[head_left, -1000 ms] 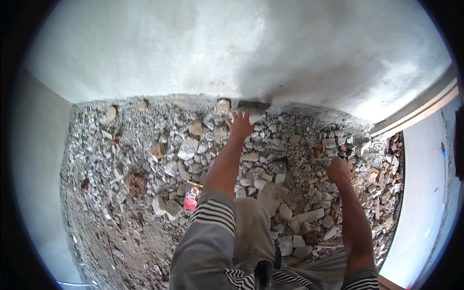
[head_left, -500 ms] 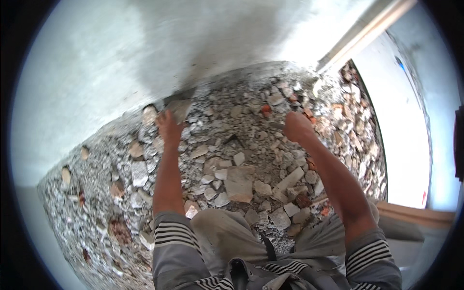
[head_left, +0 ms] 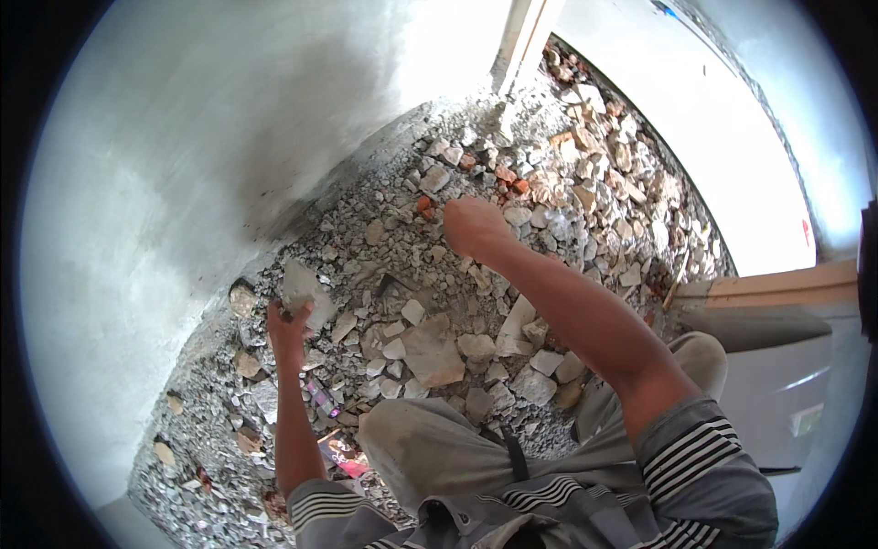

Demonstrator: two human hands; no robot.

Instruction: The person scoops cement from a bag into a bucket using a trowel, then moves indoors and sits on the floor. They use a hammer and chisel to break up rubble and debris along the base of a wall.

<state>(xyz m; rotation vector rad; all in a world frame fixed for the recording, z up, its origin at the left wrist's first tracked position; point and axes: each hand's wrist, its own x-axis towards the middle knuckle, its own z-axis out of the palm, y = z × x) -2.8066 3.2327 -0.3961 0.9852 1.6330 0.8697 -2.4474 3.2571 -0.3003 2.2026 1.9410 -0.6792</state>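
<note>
My left hand point(head_left: 290, 334) is beside the near edge of a flat grey slab point(head_left: 309, 291), thumb and fingers apart; whether the thumb touches the slab is unclear. My right hand point(head_left: 477, 227) is closed in a fist low over the rubble point(head_left: 430, 242), right of some orange brick bits point(head_left: 424, 207). What the fist holds, if anything, is hidden. Between the hands lies a dark, bent, pointed piece point(head_left: 393, 282). Closer to my knees, a broad flat slab point(head_left: 433, 351) is surrounded by pale broken stones point(head_left: 535, 384).
A plain wall point(head_left: 183, 156) rises at the left, and a pale upright post point(head_left: 528, 46) stands at the back. Larger stones point(head_left: 631, 156) are heaped at the right near a brown ledge point(head_left: 777, 284). A purple wrapper point(head_left: 322, 400) and a red packet point(head_left: 343, 455) lie near my left forearm.
The view has turned, so the scene appears rotated. My left hand has drawn back slightly from the grey slab, which looks unmoved. The purple wrapper and red packet now show.
</note>
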